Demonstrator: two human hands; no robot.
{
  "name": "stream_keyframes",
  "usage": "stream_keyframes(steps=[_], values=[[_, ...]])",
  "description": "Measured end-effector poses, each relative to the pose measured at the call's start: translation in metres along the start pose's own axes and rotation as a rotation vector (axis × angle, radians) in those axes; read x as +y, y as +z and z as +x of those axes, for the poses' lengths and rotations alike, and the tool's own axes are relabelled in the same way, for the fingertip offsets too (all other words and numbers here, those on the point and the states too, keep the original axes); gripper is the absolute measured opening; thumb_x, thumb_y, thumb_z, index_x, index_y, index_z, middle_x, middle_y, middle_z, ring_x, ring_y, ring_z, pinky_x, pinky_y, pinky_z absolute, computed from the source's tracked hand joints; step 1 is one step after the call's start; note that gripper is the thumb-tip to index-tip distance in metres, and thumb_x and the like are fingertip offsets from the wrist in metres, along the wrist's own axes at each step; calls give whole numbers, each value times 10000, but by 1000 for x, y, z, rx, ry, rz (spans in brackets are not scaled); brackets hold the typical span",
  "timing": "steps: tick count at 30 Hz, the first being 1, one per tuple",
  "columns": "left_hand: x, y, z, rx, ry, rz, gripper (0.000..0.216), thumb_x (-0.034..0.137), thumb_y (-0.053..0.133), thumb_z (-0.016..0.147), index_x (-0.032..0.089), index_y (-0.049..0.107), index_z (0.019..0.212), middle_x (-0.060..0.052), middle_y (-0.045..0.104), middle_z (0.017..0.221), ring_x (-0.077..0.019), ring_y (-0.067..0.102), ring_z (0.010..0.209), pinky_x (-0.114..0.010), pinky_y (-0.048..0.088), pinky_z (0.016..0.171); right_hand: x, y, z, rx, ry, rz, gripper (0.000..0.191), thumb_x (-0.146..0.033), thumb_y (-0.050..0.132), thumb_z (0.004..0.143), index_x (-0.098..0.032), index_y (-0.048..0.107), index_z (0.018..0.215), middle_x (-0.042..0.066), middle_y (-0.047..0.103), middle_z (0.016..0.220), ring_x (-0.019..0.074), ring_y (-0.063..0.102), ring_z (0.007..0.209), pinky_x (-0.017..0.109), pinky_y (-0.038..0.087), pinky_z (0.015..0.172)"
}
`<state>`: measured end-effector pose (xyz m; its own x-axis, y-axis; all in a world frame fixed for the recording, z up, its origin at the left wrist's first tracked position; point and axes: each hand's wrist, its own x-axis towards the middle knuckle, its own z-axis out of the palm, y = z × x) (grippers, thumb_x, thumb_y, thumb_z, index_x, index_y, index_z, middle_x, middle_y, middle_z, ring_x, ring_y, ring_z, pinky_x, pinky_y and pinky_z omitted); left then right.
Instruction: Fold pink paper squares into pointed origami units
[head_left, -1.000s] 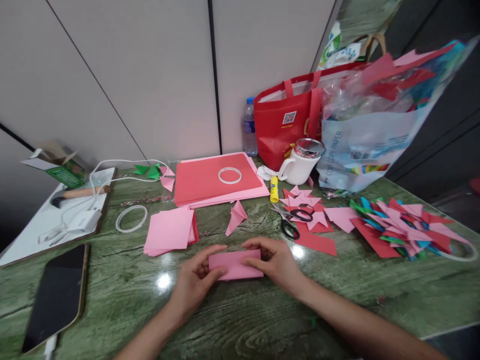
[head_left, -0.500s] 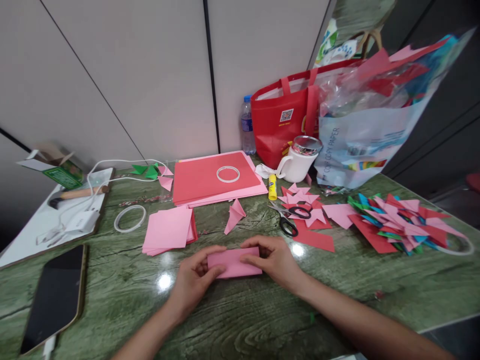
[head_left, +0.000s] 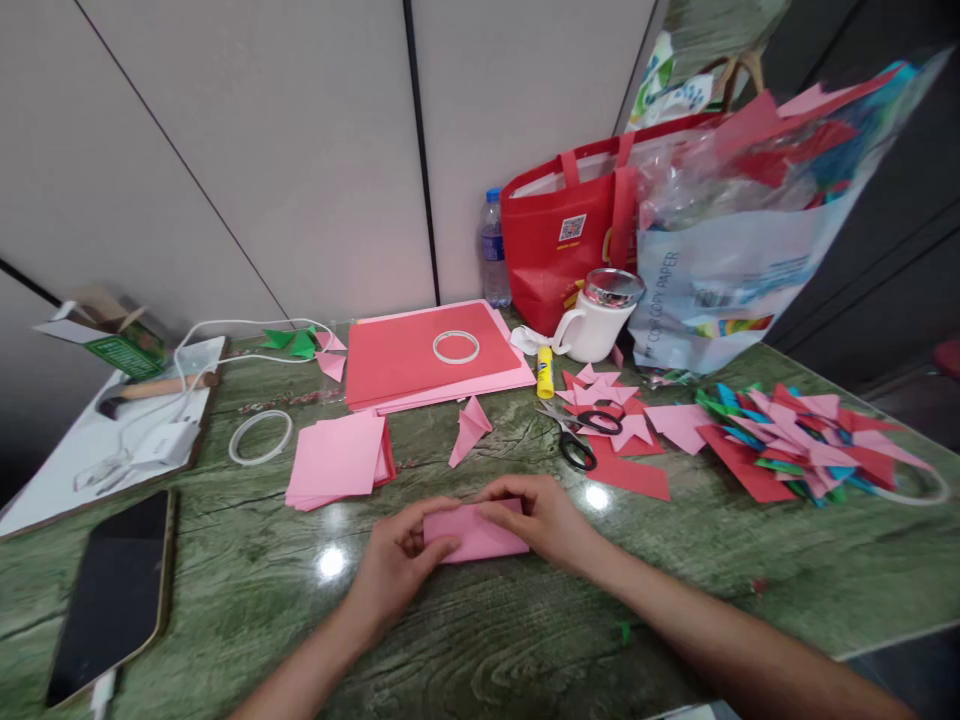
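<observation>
Left hand point(head_left: 396, 556), right hand point(head_left: 541, 520), partly covering pink paper point(head_left: 486, 541)

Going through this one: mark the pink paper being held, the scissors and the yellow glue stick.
Pink paper point(head_left: 477, 540): head view, middle of its upper face.
Scissors point(head_left: 569, 427): head view, near the pivot.
Yellow glue stick point(head_left: 545, 374): head view, middle of its body.

folded sheet point(head_left: 480, 533): paper, matt, smooth
table point(head_left: 450, 650): wood-look top, glossy w/ bright light spots
scissors point(head_left: 573, 426): shiny metal blades, smooth plastic-look handles
mug point(head_left: 596, 335): smooth, v. glossy; lid point(head_left: 613, 288) shiny, metal-look
bottle point(head_left: 493, 255): clear plastic
shopping bag point(head_left: 540, 270): cloth-like w/ slight sheen
plastic bag point(head_left: 697, 290): thin film, crinkly up top
phone point(head_left: 112, 590): glossy glass-look screen
hammer point(head_left: 157, 387): wood handle
wall point(head_left: 262, 150): smooth matt panels
</observation>
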<state>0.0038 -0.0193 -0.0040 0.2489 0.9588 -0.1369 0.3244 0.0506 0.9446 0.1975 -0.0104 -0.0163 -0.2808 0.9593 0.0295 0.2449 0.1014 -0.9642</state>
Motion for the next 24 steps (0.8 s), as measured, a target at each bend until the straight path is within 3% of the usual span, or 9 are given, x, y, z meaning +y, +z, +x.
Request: stream_keyframes(steps=[5,12,14,19,24], values=[[-4,2,-1,-10,11,-11,279,236,667,656,169,682,927,-34,664,827,-70,445,495,-177,348,451,1,3,0,-3,4,-28,140,-254,577,788,-163,677,758,22,699,746,155,620,707,237,459,658],[6,3,-1,-111,-188,-320,742,297,734,621,142,395,1262,26,623,604,-150,619,571,-259,509,579,-3,4,-2,96,-39,-81,130,-235,564,788,-171,663,735,15,690,719,144,611,670,229,452,626],[9,3,-2,-122,-229,-336,722,291,755,595,136,422,1216,2,655,663,-170,648,601,-279,528,598,-5,4,-3,117,-62,-86,127,-230,564,786,-169,663,734,16,688,711,139,607,658,224,446,613],[8,7,-4,-80,-241,-289,362,273,766,561,115,577,826,-13,660,694,-157,640,573,-251,531,536,-7,6,-4,133,-124,-85,124,-222,575,782,-165,665,721,14,686,692,129,603,633,215,437,600],[7,10,-4,-86,-251,-284,334,266,768,557,108,611,807,-17,676,673,-154,642,558,-245,534,538,-8,8,-5,136,-136,-84,114,-213,582,780,-166,662,714,10,683,689,125,606,636,211,435,603]])
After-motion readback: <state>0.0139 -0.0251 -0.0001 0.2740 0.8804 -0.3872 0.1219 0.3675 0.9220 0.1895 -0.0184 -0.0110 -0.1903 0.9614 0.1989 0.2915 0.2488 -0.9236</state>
